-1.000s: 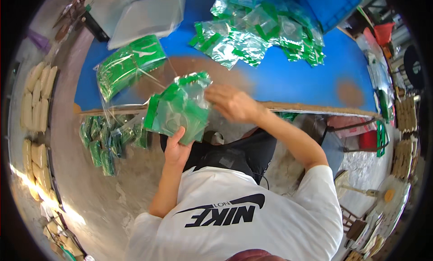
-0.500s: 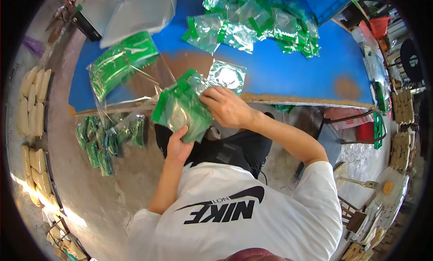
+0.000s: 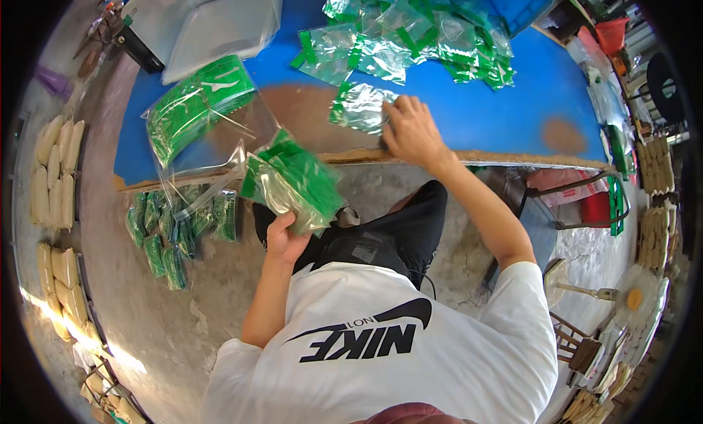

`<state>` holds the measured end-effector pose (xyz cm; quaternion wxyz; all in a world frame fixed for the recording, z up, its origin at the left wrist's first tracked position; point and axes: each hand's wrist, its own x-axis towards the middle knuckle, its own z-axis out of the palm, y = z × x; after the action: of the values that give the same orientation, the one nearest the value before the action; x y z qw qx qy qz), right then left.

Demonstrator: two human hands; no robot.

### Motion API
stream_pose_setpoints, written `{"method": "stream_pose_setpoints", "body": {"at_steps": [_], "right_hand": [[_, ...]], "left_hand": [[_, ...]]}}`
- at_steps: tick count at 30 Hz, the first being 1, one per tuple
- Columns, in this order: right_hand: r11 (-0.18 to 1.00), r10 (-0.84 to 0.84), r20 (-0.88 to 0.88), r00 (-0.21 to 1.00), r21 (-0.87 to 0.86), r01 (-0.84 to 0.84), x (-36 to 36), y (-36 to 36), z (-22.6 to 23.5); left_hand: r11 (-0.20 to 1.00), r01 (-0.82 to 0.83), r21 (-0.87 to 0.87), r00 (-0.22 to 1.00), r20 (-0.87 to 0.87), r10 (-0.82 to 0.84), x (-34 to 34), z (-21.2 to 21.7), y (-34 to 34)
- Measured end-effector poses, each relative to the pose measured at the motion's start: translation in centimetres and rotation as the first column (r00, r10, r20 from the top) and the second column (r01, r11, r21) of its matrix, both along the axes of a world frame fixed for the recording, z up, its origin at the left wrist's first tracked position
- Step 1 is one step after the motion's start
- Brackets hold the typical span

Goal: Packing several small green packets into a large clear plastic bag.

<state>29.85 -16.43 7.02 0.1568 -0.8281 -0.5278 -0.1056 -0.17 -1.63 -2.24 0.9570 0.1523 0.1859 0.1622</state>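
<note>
My left hand [image 3: 287, 239] holds a stack of small clear packets with green strips [image 3: 294, 181] upright, just below the front edge of the blue table [image 3: 498, 113]. My right hand [image 3: 411, 133] lies flat on the table near that edge, its fingers on a single clear-and-green packet [image 3: 359, 105]. A heap of the same packets [image 3: 417, 32] lies further back on the table. A large clear bag stuffed with green packets [image 3: 196, 113] rests at the table's left end, its open mouth hanging over the edge.
Several filled green bundles [image 3: 172, 226] lie on the concrete floor at my left. A grey lidded bin [image 3: 212, 21] stands at the table's back left. Pale sacks [image 3: 51, 175] line the far left. A metal chair frame [image 3: 586, 197] stands at the right.
My right hand left the stack and moved out onto the table, onto a single packet. The stack in my left hand dropped lower and tilted.
</note>
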Motion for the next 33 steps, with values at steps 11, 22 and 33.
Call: {"method": "stream_pose_setpoints", "body": {"at_steps": [11, 22, 33], "right_hand": [[0.993, 0.002, 0.079, 0.997, 0.118, -0.011, 9.1, 3.4, -1.4], [0.945, 0.205, -0.244, 0.948, 0.303, -0.127, 0.6, 5.7, 0.0], [0.854, 0.517, -0.284, 0.807, 0.236, -0.464, -5.5, 3.2, 0.9]], "left_hand": [[0.986, 0.076, -0.147, 0.997, 0.004, -0.076, 3.4, 0.6, -2.5], [0.997, 0.048, -0.058, 0.998, 0.044, -0.045, 3.2, 1.3, -0.7], [0.999, 0.032, 0.019, 0.999, 0.043, -0.033, 2.0, 0.5, -0.5]]}}
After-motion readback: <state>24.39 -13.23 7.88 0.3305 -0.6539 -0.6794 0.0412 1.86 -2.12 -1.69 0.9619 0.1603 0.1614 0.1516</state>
